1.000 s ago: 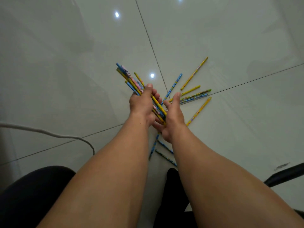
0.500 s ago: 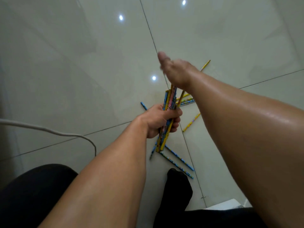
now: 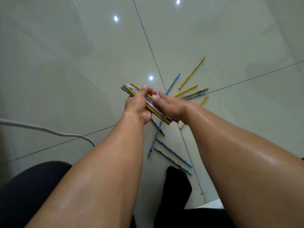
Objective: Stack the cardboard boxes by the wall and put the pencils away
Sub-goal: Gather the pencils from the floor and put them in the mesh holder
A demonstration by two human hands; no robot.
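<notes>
The left hand [image 3: 137, 106] keeps a closed grip around a bundle of pencils [image 3: 148, 104] above the floor [image 3: 82, 63]. The right hand [image 3: 171, 106] lies against the bundle; its grip I cannot tell. Loose pencils [image 3: 190, 93] lie scattered on the tiles.

**Pencils between two hands, more spread on the floor**

A bundle of pencils [image 3: 148, 104] sits between the left hand [image 3: 137, 106] and the right hand [image 3: 171, 106], slanting from far left to near right above the floor [image 3: 65, 63]. Beyond and to the right of the hands, loose pencils [image 3: 191, 92] fan out across a floor joint. Nearer, below the hands, other pencils [image 3: 172, 153] lie just ahead of a foot [image 3: 177, 183]. A cable [image 3: 49, 130] runs in from the left edge, ending behind the left forearm.
</notes>
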